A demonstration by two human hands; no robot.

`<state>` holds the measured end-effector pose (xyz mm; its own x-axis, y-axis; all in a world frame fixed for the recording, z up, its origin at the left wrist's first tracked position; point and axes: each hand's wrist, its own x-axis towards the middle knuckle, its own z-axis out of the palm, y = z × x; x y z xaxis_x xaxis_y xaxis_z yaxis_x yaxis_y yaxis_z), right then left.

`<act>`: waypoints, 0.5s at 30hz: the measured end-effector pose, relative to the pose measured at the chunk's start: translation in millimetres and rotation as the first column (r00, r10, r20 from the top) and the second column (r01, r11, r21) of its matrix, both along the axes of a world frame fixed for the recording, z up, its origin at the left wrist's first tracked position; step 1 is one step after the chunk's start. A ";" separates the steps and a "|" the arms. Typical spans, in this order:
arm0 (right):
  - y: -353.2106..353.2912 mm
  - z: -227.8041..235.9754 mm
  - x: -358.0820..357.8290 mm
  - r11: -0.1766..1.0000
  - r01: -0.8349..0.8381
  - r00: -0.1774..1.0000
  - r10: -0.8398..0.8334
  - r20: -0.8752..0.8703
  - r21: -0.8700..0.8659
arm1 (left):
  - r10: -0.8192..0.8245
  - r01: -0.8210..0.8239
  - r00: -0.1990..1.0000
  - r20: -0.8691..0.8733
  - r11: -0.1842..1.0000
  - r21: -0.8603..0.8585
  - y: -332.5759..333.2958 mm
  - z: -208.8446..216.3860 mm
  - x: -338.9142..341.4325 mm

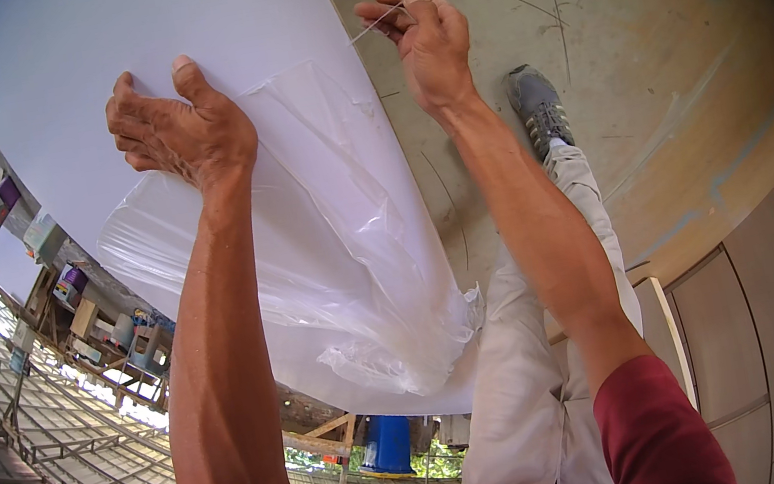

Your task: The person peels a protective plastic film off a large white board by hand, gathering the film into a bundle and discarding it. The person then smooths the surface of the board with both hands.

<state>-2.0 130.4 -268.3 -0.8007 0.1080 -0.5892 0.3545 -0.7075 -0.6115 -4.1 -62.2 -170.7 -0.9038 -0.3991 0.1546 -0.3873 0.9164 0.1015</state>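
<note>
A large smooth white sheet [142, 38] lies before me, with crumpled clear plastic film [348, 248] bunched over its near part. My left hand [182, 132] is over the sheet beside the film's edge, thumb apart from the half-bent fingers, with nothing seen in it. Past the sheet's right edge, my right hand [432, 47] is raised with thumb and forefinger pinched on a thin strip of clear plastic [376, 23]. The strip runs left toward the sheet's edge, and a wispy bit of it shows above the fingertips.
My shoe [540, 106] and light trouser leg rest on the brownish, marked floor [657, 27] at right. Wooden panels [763, 314] stand at lower right. Cluttered shelving [97, 328], metal grid roofing [70, 475] and a blue bucket [386, 445] appear at left and below.
</note>
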 end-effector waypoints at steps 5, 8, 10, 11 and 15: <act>6.6 -2.6 5.4 0.990 -0.005 0.998 0.013 0.061 -0.139 | 0.002 -0.002 1.000 0.007 1.000 -0.010 4.6 -0.2 0.4; 19.9 -6.3 9.3 0.988 -0.052 0.997 0.059 0.045 -0.144 | 0.003 -0.003 1.000 0.002 1.000 -0.006 6.0 1.1 0.8; 30.2 -6.9 11.4 0.985 -0.103 0.992 0.111 0.052 -0.138 | 0.002 -0.002 1.000 0.002 1.000 -0.006 6.7 2.5 1.3; 33.8 -6.3 12.4 0.983 -0.149 0.987 0.155 0.049 -0.103 | -0.001 0.001 1.000 0.003 1.000 -0.006 7.4 2.9 1.2; 46.9 4.1 16.9 0.916 -0.391 0.920 0.393 0.003 0.088 | -0.010 0.010 1.000 0.005 1.000 -0.014 7.8 2.0 3.0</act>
